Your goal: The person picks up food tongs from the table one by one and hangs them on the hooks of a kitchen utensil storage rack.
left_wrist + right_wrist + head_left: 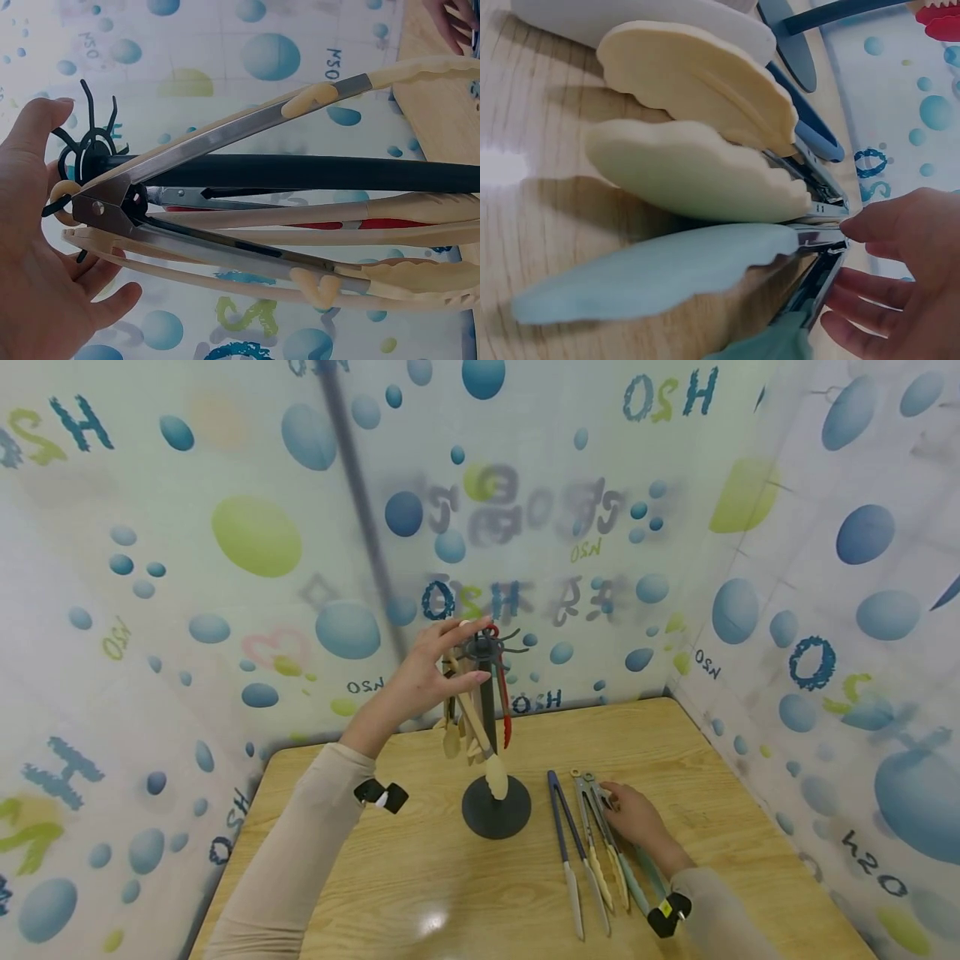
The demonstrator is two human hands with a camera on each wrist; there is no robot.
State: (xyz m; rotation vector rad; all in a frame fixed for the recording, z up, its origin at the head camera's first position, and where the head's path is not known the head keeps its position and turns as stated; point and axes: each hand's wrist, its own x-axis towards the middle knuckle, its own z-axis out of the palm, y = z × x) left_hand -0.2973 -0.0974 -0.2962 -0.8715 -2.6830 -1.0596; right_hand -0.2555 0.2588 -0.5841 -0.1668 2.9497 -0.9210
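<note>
My left hand (435, 670) is spread around the top of a dark stand (488, 706) with curved hooks, its fingers apart. Cream-tipped tongs (101, 208) hang by a ring from one hook, right in front of that palm. More cream utensils (452, 739) and red tongs (505, 693) hang around the post. Low at the right, my right hand (637, 817) pinches the metal hinge end of the pale-green-tipped tongs (660, 270) between thumb and fingers. Those tongs lie on the table, their arms spread.
On the wooden table (405, 868), tongs with blue handles (562, 827) and cream-tipped metal tongs (587, 814) lie between the stand's round base (480, 818) and my right hand. Patterned curtain walls (255, 535) with blue and green dots surround the table's back and sides.
</note>
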